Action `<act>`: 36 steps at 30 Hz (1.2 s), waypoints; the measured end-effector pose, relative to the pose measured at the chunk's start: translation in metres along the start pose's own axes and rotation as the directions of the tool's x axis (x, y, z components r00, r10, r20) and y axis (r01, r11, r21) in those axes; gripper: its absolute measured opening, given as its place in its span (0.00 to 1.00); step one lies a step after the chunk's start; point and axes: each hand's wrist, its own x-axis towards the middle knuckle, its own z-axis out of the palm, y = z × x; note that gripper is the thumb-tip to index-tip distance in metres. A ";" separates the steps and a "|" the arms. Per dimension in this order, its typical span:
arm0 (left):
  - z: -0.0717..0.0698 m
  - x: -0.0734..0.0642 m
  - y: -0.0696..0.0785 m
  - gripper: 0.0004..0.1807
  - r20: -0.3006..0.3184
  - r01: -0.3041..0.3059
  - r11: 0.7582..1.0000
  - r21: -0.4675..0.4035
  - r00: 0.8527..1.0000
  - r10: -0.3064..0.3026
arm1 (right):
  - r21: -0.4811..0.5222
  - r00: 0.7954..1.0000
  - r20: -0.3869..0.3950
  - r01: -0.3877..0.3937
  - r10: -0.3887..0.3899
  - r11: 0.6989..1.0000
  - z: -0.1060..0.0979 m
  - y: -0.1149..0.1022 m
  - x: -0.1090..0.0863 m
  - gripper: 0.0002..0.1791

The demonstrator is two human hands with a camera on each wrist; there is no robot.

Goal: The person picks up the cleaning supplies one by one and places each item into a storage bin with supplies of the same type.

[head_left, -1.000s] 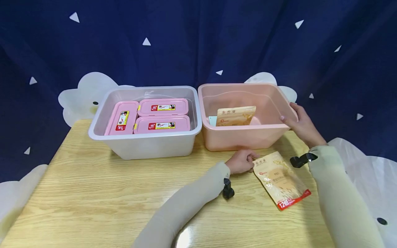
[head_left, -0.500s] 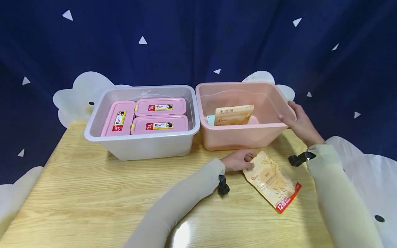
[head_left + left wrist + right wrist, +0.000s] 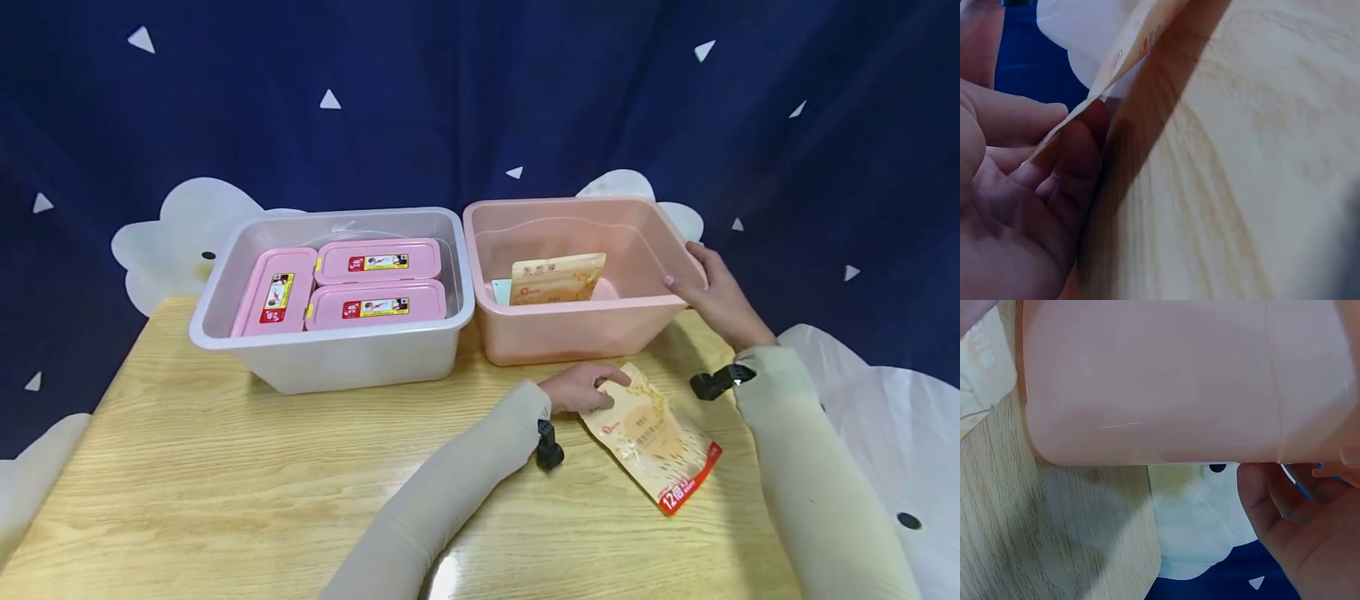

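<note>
A beige pouch (image 3: 651, 435) with a red bottom strip lies slanted on the table in the head view. My left hand (image 3: 579, 388) pinches its upper left corner; the left wrist view shows the thumb and fingers on both sides of the pouch's edge (image 3: 1124, 53). With my right hand (image 3: 722, 302) I hold the right rim of a pink bin (image 3: 570, 333), thumb over the inside and fingers outside. Inside that bin stands a similar beige pouch (image 3: 557, 280), beside a pale mint flat item (image 3: 501, 290) partly hidden behind the front rim.
Left of the pink bin, close against it, is a white bin (image 3: 360, 362) holding three pink lidded boxes (image 3: 375, 305). Both stand at the back of the wooden table (image 3: 247, 483). A dark blue curtain (image 3: 405, 100) with white shapes hangs behind.
My left hand has taken hold of the pouch's corner and drawn the pouch slightly left; its corner lifted midway. My right hand stays on the pink bin's rim. The head view has shifted a little.
</note>
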 end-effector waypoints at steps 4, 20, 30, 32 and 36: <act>-0.002 -0.005 -0.002 0.29 0.012 -0.011 0.993 -0.116 1.000 0.012 | 0.009 1.000 -0.003 0.004 -0.004 1.000 0.000 -0.002 0.000 0.49; -0.014 -0.052 0.021 0.32 0.025 -0.134 0.973 -0.190 0.990 0.142 | 0.000 1.000 -0.017 0.020 -0.020 1.000 0.000 0.000 0.000 0.49; -0.030 -0.103 0.079 0.33 0.039 -0.266 0.961 -0.072 0.962 0.270 | -0.005 0.998 -0.023 0.052 -0.052 0.999 0.003 0.002 0.003 0.47; -0.038 -0.115 0.097 0.34 0.057 -0.298 0.954 -0.036 0.952 0.299 | -0.015 0.999 -0.024 0.045 -0.046 0.999 0.002 0.004 0.002 0.48; -0.062 -0.135 0.130 0.34 0.075 -0.325 0.940 -0.102 0.940 0.333 | -0.014 0.999 -0.014 0.034 -0.035 0.999 0.003 0.008 0.003 0.48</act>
